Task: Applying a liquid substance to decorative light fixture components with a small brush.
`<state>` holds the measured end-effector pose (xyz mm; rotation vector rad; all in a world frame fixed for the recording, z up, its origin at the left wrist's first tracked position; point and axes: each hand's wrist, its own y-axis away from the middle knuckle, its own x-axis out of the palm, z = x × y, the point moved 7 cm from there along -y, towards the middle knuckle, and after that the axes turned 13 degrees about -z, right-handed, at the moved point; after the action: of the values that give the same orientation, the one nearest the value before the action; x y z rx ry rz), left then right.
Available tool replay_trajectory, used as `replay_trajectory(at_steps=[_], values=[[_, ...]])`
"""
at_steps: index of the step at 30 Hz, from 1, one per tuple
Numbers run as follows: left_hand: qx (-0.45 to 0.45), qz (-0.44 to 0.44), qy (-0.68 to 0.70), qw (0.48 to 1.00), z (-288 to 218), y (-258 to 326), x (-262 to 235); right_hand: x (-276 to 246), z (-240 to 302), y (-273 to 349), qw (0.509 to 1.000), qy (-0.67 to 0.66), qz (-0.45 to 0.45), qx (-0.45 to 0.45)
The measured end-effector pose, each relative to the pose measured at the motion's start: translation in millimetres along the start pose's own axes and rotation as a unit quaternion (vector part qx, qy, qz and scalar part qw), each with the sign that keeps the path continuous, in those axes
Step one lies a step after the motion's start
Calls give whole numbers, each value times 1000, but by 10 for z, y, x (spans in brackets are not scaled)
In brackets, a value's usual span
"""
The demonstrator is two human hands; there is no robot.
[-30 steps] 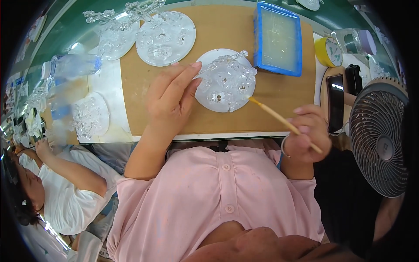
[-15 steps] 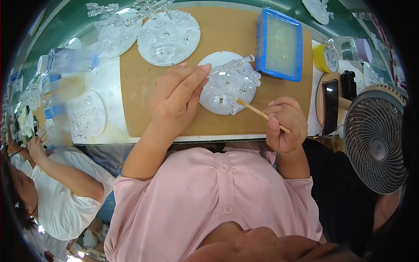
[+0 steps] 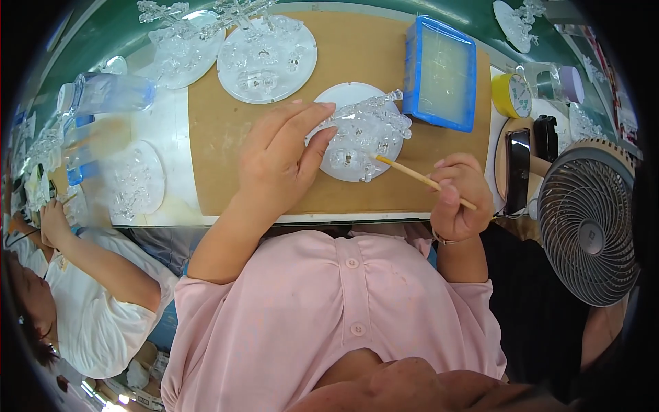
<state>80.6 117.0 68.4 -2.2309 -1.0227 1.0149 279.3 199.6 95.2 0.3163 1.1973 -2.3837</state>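
In front of me a white round disc (image 3: 349, 92) lies on a brown board, with a cluster of clear, faceted plastic pieces (image 3: 371, 126) on it. My left hand (image 3: 276, 152) rests at the disc's left edge. Its thumb and fingers are spread apart, and the fingertips touch the rim. Between thumb and fingers of my right hand (image 3: 464, 198) is a slim wooden stick (image 3: 415, 174) with a yellow tip. That tip points at the lower right of the cluster, close to a clear piece; I cannot tell whether they touch.
A blue-rimmed box (image 3: 440, 75) stands behind right of the disc, with yellow tape (image 3: 511, 95), a phone (image 3: 517, 165) and a fan (image 3: 590, 223) farther right. More discs with clear pieces (image 3: 266, 60) sit behind. At left are bottles (image 3: 113, 93) and another person (image 3: 110, 309).
My right hand has drawn back to the right with the stick, its tip shifting slightly rightward. My left thumb has parted from the fingers at the disc's edge.
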Motion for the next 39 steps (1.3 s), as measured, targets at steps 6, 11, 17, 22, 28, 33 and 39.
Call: replay_trajectory(at_steps=[6, 11, 17, 22, 28, 33, 39], values=[[-108, 120, -18, 987, 7, 7, 142, -340, -179, 165, 970, -91, -201, 105], [14, -3, -9, 1000, -100, -71, 29, -570, -356, 371, 910, -192, -318, 184], [266, 92, -28, 959, -685, 420, -65, -637, -416, 573, 861, -224, -367, 271], [212, 298, -66, 929, -734, 853, 425, -681, -407, 665, 862, -213, -381, 259], [141, 344, -127, 920, -686, 857, 645, -733, -427, 727, 854, -230, -395, 250], [110, 354, -150, 917, -650, 844, 697, -753, -446, 746, 852, -218, -398, 260], [128, 315, -121, 933, -652, 852, 673, -777, -464, 744, 856, -231, -396, 241]])
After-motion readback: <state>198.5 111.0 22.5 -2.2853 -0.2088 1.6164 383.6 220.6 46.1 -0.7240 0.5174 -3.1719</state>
